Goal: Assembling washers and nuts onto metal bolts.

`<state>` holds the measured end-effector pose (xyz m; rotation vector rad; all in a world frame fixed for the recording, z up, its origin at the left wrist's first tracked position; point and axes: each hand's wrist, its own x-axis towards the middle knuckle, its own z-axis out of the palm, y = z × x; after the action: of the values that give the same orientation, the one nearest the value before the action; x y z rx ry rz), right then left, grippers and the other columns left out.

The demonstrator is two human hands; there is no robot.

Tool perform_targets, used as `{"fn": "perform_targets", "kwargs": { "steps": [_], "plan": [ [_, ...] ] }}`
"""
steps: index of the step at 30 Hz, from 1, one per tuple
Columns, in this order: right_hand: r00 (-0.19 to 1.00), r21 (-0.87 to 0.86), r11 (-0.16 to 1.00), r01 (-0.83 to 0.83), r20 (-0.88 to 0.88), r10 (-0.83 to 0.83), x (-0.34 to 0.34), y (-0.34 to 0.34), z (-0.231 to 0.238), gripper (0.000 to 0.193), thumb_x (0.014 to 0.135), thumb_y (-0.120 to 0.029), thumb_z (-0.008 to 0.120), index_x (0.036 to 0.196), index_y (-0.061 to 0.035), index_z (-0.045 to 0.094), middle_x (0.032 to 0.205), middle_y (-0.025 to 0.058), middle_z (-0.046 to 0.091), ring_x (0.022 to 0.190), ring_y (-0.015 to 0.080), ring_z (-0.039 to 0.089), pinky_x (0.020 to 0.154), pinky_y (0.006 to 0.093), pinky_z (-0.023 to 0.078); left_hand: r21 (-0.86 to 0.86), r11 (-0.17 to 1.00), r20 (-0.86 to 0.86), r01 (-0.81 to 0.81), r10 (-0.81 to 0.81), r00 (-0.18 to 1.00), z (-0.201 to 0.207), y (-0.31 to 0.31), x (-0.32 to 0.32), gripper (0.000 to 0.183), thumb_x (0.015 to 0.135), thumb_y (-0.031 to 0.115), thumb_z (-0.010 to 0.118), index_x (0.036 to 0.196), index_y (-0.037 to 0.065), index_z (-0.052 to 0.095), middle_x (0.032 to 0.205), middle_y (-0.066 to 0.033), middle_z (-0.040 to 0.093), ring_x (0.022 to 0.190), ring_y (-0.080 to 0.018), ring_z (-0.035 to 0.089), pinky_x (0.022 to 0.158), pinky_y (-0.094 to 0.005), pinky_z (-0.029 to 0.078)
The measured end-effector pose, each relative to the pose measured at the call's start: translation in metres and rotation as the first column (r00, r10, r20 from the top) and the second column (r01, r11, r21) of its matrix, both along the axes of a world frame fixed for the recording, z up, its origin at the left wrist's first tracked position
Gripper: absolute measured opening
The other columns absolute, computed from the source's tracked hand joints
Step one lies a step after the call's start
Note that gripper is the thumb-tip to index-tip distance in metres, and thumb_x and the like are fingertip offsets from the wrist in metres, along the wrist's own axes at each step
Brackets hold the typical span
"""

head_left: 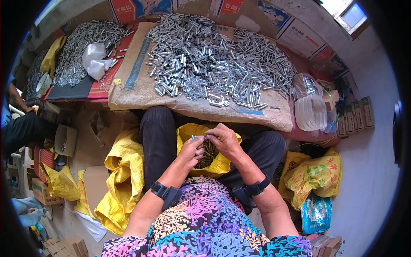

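My left hand (191, 153) is closed around a small silvery metal piece (194, 138), whose end shows above the fingers. Close beside it, my right hand (224, 139) pinches at the same spot, and what its fingertips hold is too small to make out. Both hands are over an open yellow woven sack (220, 164) between my knees. Brass-coloured metal pieces (208, 153) lie inside that sack, partly hidden by my hands. Ahead of me a large heap of silvery metal sleeves (201, 55) covers the work surface, with washers and nuts (195, 90) near its front.
A tan woven sheet (132, 92) lies under the heap. At right stand a clear plastic tub (311, 112) and small boxes (357, 115). Yellow sacks (124, 171) lie left, and another yellow sack (319, 173) sits right. Another person's arm (19, 98) shows at far left.
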<state>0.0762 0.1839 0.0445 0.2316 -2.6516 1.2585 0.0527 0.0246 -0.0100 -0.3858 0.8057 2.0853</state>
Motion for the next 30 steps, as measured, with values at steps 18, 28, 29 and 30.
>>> {"fn": "perform_targets", "kwargs": {
  "steps": [18,28,29,30],
  "plan": [
    [0.998,-0.144,0.99,0.0,-0.059,-0.009,0.004,0.001,-0.01,0.018,0.074,-0.001,0.067,0.092,-0.0047,0.066,0.079,0.0081,0.058,0.075,0.0232,0.06,0.069,0.0289,0.047,0.086,0.994,0.021,0.07,-0.072,0.997,0.002,-0.004,-0.001,0.008,0.093,0.018,0.052,0.086,0.014,0.051,0.059,0.0065,0.037,0.045,-0.0037,0.035,0.037,-0.0176,0.025],
    [0.993,-0.238,0.971,0.029,-0.105,-0.055,0.005,-0.008,-0.008,0.015,0.074,0.0,0.067,0.088,-0.0035,0.066,0.077,0.0086,0.059,0.072,0.0228,0.06,0.065,0.0302,0.047,0.074,0.994,0.036,0.084,-0.087,0.996,0.001,-0.005,-0.002,0.01,0.094,0.02,0.05,0.089,0.012,0.053,0.06,0.0066,0.036,0.044,-0.0037,0.034,0.036,-0.0176,0.024],
    [0.993,-0.237,0.971,0.027,-0.105,-0.054,0.006,-0.008,-0.008,0.015,0.074,0.0,0.067,0.088,-0.0035,0.066,0.077,0.0086,0.059,0.072,0.0228,0.06,0.065,0.0302,0.047,0.062,0.994,0.028,0.092,-0.094,0.995,0.0,-0.006,-0.002,0.011,0.094,0.02,0.051,0.087,0.012,0.052,0.059,0.0066,0.036,0.044,-0.0038,0.034,0.036,-0.0178,0.024],
    [0.997,-0.197,0.979,0.055,-0.041,-0.064,0.007,-0.005,-0.006,0.01,0.075,-0.004,0.068,0.085,-0.0031,0.065,0.076,0.0095,0.058,0.07,0.0239,0.059,0.063,0.031,0.047,0.051,0.993,0.02,0.102,-0.103,0.994,0.001,-0.006,-0.002,0.012,0.093,0.02,0.051,0.085,0.013,0.052,0.059,0.0067,0.037,0.044,-0.0038,0.034,0.036,-0.018,0.023]
  ]
}}
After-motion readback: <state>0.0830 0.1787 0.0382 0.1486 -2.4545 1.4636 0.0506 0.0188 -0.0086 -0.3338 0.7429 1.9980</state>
